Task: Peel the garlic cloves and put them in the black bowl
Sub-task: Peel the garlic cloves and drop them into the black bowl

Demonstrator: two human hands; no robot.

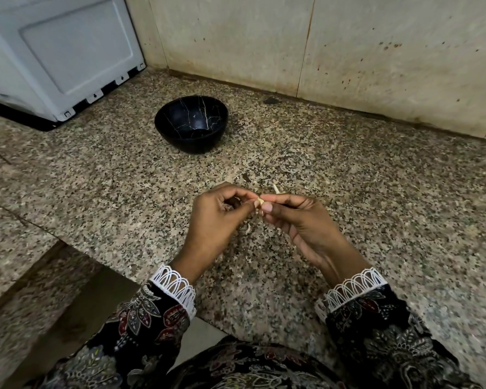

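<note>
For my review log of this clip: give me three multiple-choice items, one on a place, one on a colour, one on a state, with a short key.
1. Where is the black bowl?
A. beyond the hands, on the counter
B. in the lap
C. on the white appliance

2. What colour are the sleeve cuffs?
A. red
B. white
C. green

3. What holds the garlic clove?
A. nothing, it lies in the bowl
B. left hand alone
C. left hand and right hand together

Key: 1 A, it stands on the granite counter; 2 B, white lace trim; 3 C, both hands' fingertips pinch it.
</note>
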